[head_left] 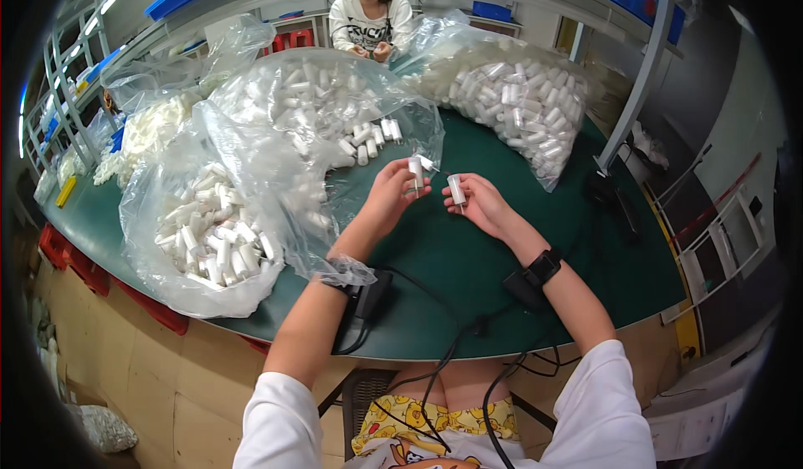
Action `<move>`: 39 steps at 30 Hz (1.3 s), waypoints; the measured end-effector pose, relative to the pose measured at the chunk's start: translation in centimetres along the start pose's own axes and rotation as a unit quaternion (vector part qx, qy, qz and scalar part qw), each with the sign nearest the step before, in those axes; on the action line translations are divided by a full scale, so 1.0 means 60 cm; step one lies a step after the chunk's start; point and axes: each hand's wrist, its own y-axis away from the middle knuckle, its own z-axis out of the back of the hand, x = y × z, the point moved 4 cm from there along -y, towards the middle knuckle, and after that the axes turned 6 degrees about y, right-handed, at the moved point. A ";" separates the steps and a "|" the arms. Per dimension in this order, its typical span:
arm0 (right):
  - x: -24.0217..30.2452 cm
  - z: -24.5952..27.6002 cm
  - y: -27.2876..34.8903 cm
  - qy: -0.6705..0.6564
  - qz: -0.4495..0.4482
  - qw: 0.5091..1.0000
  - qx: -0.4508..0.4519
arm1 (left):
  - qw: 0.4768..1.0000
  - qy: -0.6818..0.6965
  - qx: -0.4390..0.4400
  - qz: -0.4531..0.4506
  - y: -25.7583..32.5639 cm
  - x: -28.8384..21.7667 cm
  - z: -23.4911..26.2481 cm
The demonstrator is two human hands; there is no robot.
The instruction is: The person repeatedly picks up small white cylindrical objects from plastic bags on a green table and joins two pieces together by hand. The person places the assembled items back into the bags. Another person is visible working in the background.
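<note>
- In the head view, the person's left hand [393,193] is raised over the green surface [585,260], its grip closed on a left-hand cylinder [416,172], white and standing nearly upright between thumb and fingers.
- A small white piece [427,163] shows just beside the top of that cylinder; whether it is attached cannot be told.
- The right hand [485,204] is near the left — the two do not touch — and its grip is clamped on a right-hand cylinder [456,190], also white, slightly tilted.
- Beyond the left hand, loose white cylinders [368,143] lie at the mouth of a large clear middle bag [238,147] filled with similar pieces.
- To the left, nearer the surface's front edge, an open clear bag [138,222] holds more white cylinders.
- A third clear bag [456,43], also full, lies to the far right.
- Each wrist wears a black strap with a dark box — the right strap [544,266] is the plainer to see — and black cables [447,348] hang toward the lap.
- Across the surface sits another person [370,22] in a white top.
</note>
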 end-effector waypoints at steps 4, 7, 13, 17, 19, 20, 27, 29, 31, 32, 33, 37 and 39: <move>-0.011 0.018 0.011 -0.159 -0.037 0.979 0.121 | 0.995 0.052 0.019 0.083 0.008 0.010 -0.024; -0.012 0.004 0.019 -0.156 -0.061 0.973 0.161 | 0.987 0.060 0.039 0.142 0.009 0.018 -0.020; -0.023 0.003 0.020 -0.130 -0.056 0.966 0.218 | 0.988 -0.075 0.021 0.130 0.018 0.023 -0.031; -0.026 0.005 0.021 -0.113 -0.052 0.974 0.188 | 0.987 -0.093 -0.024 0.132 0.019 0.026 -0.025; -0.022 -0.001 0.022 -0.089 -0.029 0.982 0.163 | 0.986 -0.113 -0.029 0.122 0.020 0.023 -0.017; -0.021 0.006 0.021 -0.090 -0.022 0.982 0.163 | 0.986 -0.121 -0.015 0.116 0.015 0.023 -0.018; -0.008 0.024 0.022 -0.146 0.036 0.985 0.087 | 0.993 -0.084 -0.034 0.071 0.003 0.034 -0.006; -0.015 0.028 0.017 -0.119 0.038 0.989 0.082 | 0.991 -0.115 -0.017 0.060 0.007 0.034 -0.015; -0.018 0.026 0.017 -0.072 0.026 0.993 0.086 | 0.988 -0.146 -0.008 0.046 0.007 0.035 -0.022; -0.016 0.022 0.019 -0.052 0.038 0.995 0.077 | 0.986 -0.162 -0.007 0.038 0.008 0.036 -0.024; -0.014 0.018 0.022 -0.033 0.050 0.996 0.068 | 0.984 -0.178 -0.006 0.029 0.008 0.036 -0.025; -0.006 0.013 0.029 -0.046 0.061 0.995 0.060 | 0.991 -0.120 0.007 0.057 0.012 0.036 -0.031; -0.012 0.012 0.025 -0.076 0.043 0.993 0.081 | 0.993 -0.090 0.007 0.071 0.011 0.036 -0.024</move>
